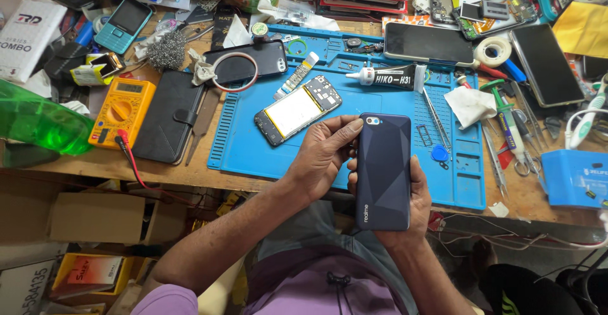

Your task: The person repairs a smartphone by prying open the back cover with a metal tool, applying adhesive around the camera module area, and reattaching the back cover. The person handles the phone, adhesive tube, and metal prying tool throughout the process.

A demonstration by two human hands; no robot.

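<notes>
Dark blue phone back-up, gripped between left hand, right hand.

Open surface is limited to the lower centre of the blue work mat, partly covered by the left hand and right hand holding a dark blue phone. The opened phone blocks the upper left of the mat. A glue tube and tweezers obstruct the upper right. To the left stand a yellow multimeter and a black wallet case; screwdrivers crowd the right bench edge.
</notes>
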